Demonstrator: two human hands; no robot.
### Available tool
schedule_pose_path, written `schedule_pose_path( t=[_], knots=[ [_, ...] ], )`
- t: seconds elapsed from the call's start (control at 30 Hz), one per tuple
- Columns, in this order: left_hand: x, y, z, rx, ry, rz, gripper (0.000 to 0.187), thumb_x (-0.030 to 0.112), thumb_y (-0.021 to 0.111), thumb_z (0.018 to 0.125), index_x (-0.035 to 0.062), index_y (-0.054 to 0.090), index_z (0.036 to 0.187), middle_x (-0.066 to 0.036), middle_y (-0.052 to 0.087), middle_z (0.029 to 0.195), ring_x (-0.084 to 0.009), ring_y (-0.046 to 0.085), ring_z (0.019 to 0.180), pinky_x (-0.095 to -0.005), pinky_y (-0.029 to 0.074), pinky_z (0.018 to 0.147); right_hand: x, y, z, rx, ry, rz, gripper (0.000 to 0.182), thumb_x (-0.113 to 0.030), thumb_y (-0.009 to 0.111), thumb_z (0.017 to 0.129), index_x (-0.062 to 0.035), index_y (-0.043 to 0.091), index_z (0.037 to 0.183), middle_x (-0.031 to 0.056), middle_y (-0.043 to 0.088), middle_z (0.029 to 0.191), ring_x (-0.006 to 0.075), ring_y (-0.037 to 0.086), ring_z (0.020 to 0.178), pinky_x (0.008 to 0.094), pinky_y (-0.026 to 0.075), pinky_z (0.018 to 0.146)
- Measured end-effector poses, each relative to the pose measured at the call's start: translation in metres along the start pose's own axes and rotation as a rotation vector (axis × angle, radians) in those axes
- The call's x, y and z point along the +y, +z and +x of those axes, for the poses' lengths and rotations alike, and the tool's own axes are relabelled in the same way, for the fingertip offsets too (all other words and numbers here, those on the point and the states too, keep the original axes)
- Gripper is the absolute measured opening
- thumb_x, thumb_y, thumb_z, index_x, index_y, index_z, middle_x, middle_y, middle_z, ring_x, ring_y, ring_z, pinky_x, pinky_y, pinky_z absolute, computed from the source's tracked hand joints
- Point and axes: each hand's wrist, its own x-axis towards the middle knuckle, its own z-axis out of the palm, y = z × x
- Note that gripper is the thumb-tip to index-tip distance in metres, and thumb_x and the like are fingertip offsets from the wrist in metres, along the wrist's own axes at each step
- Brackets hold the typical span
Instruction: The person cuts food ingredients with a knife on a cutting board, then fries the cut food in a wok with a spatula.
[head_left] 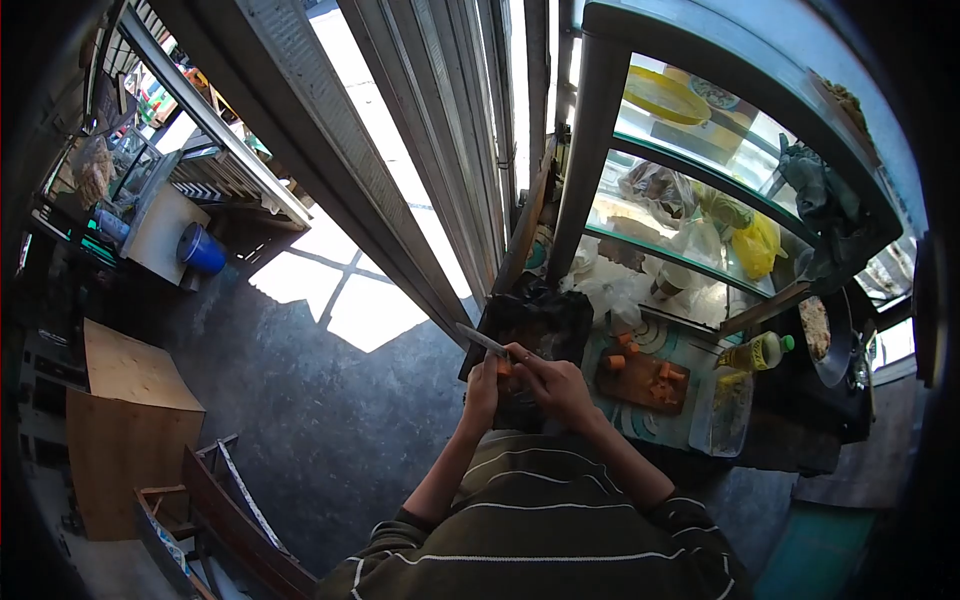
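My right hand (556, 386) is closed around the handle of a knife (481, 339), whose blade points up and left past my other hand. My left hand (482, 396) grips an orange piece of carrot (503, 368), partly hidden between the fingers. Both hands are close together over a container lined with a black plastic bag (537, 308). To their right lies a wooden cutting board (640, 391) with several cut carrot pieces (667, 383) on it. More carrot chunks (627, 342) sit at its upper left corner.
A clear plastic tub (720, 420) and an oil bottle with a green cap (757, 352) stand right of the board. Beyond is a glass display case (690, 260) holding bags, with a pan (835, 340) at far right. Metal shutters (420, 130) rise ahead; a wooden box (135, 440) stands left.
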Motion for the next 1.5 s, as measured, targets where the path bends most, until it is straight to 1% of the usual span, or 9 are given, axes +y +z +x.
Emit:
schedule_pose_path(
  t=[0.1, 0.17, 0.27, 0.63, 1.0, 1.13, 1.3, 1.37, 1.5],
  knots=[
    [-0.002, -0.003, 0.001, 0.031, 0.041, -0.011, 0.043, 0.043, 0.036, 0.087, 0.0054, 0.052, 0.073, 0.002, 0.047, 0.056, -0.0055, 0.042, 0.044, -0.0200, 0.034, 0.041, 0.013, 0.014, 0.000, 0.052, -0.061, 0.207, 0.038, -0.032, 0.045, 0.084, -0.0227, 0.043, 0.121, 0.0121, 0.054, 0.055, 0.0263, 0.055, 0.049, 0.0328, 0.040, 0.045],
    [0.008, -0.003, 0.000, 0.113, -0.063, -0.107, 0.045, 0.045, 0.037, 0.087, 0.0043, 0.052, 0.075, 0.002, 0.045, 0.056, -0.0047, 0.040, 0.045, -0.0187, 0.031, 0.040, 0.015, 0.018, 0.000, -0.218, 0.324, 1.002, 0.041, -0.027, 0.042, 0.088, -0.0181, 0.035, 0.127, 0.0016, 0.044, 0.056, 0.0099, 0.041, 0.042, 0.0210, 0.034, 0.041],
    [0.007, -0.026, 0.000, -0.039, -0.052, -0.081, 0.047, 0.047, 0.037, 0.086, 0.0036, 0.052, 0.076, 0.003, 0.042, 0.055, -0.0037, 0.037, 0.044, -0.0175, 0.027, 0.039, -0.010, 0.008, -0.007, -0.190, 0.655, 1.316, 0.039, -0.025, 0.037, 0.090, -0.0192, 0.031, 0.128, -0.0020, 0.040, 0.062, 0.0042, 0.033, 0.044, 0.0148, 0.030, 0.040],
    [0.005, -0.021, -0.001, 0.007, 0.162, 0.149, 0.051, 0.048, 0.031, 0.087, 0.0045, 0.051, 0.071, 0.002, 0.039, 0.053, -0.0046, 0.034, 0.048, -0.0196, 0.024, 0.046, 0.024, 0.029, -0.008, 0.051, 0.454, 0.839, 0.029, -0.026, 0.038, 0.089, -0.0115, 0.048, 0.113, -0.0029, 0.039, 0.058, 0.0046, 0.036, 0.047, 0.0196, 0.033, 0.042],
    [0.007, 0.045, 0.008, 0.181, 0.501, 0.191, 0.038, 0.039, 0.037, 0.089, 0.0037, 0.049, 0.081, 0.002, 0.042, 0.066, -0.0045, 0.037, 0.056, -0.0184, 0.030, 0.049, 0.038, -0.002, -0.023, 0.253, 0.287, 0.206, 0.025, -0.024, 0.052, 0.080, -0.0003, 0.047, 0.081, 0.0206, 0.057, 0.068, 0.0384, 0.055, 0.069, 0.0425, 0.042, 0.059],
    [0.000, 0.101, -0.011, 0.115, 0.690, 0.223, 0.025, 0.025, 0.050, 0.086, 0.0012, 0.049, 0.094, -0.003, 0.054, 0.084, -0.0050, 0.046, 0.069, -0.0165, 0.035, 0.056, 0.067, -0.044, -0.071, 0.171, 0.229, 0.197, 0.024, -0.022, 0.059, 0.074, 0.0013, 0.052, 0.079, 0.0193, 0.058, 0.069, 0.0359, 0.057, 0.071, 0.0413, 0.044, 0.062],
    [-0.064, 0.159, -0.014, -0.266, 0.391, 0.329, 0.028, 0.024, 0.050, 0.086, 0.0004, 0.048, 0.100, -0.009, 0.059, 0.090, -0.0104, 0.053, 0.078, -0.0208, 0.042, 0.064, 0.118, -0.095, -0.163, 0.239, 0.539, 0.122, 0.037, -0.033, 0.062, 0.071, 0.0036, 0.057, 0.072, 0.0158, 0.056, 0.060, 0.0283, 0.058, 0.059, 0.0347, 0.043, 0.055],
    [-0.107, 0.181, -0.007, -0.331, 0.500, 0.568, 0.028, 0.025, 0.056, 0.081, 0.0048, 0.051, 0.099, -0.008, 0.052, 0.082, -0.0170, 0.050, 0.071, -0.0284, 0.040, 0.063, 0.149, -0.097, -0.205, 0.350, 0.579, 0.170, 0.033, -0.028, 0.061, 0.074, 0.0039, 0.055, 0.068, 0.0083, 0.051, 0.052, 0.0130, 0.050, 0.049, 0.0295, 0.038, 0.048],
    [-0.170, 0.218, 0.000, -0.300, 0.837, 0.890, 0.029, 0.027, 0.057, 0.077, 0.0076, 0.053, 0.098, -0.008, 0.050, 0.084, -0.0232, 0.048, 0.081, -0.0352, 0.039, 0.069, 0.171, -0.115, -0.268, 0.388, 0.753, 0.364, 0.028, -0.025, 0.060, 0.075, 0.0020, 0.056, 0.073, 0.0026, 0.050, 0.051, 0.0091, 0.047, 0.045, 0.0256, 0.036, 0.043]
  ],
)
